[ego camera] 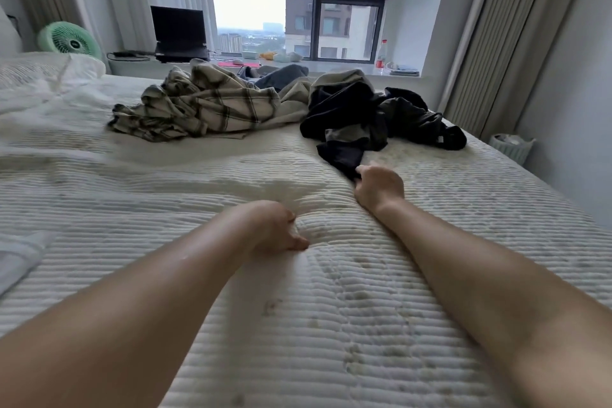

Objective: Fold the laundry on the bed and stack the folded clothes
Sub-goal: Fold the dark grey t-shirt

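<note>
Head view across a bed [185,182] covered by a ribbed white quilt, with the laundry heaped toward its far edge beneath the window. The right hand [381,187] reaches forward with fingers curled, pinching the nearest trailing corner of the dark garment [361,116]; this grip judged as the start of drawing that piece toward the person, where bare quilt offers room for folding. The left hand [276,228] rests on the quilt just short of the right one, holding nothing, its fingers loosely curled against the fabric, apparently as a brace while the body leans in. Countable laundry: one plaid shirt [212,106] crumpled at centre-left, one dark garment at right, and one grey piece [281,76] partly hidden behind them; a beige cloth [294,99] lies between and under these, and whether it forms one item or more cannot be told. No folded stack is visible, so the task is judged to be at its outset. On the windowsill: one laptop [180,33], one green fan [68,41], one bottle [381,56]. One basket [510,147] stands on the floor at right
</note>
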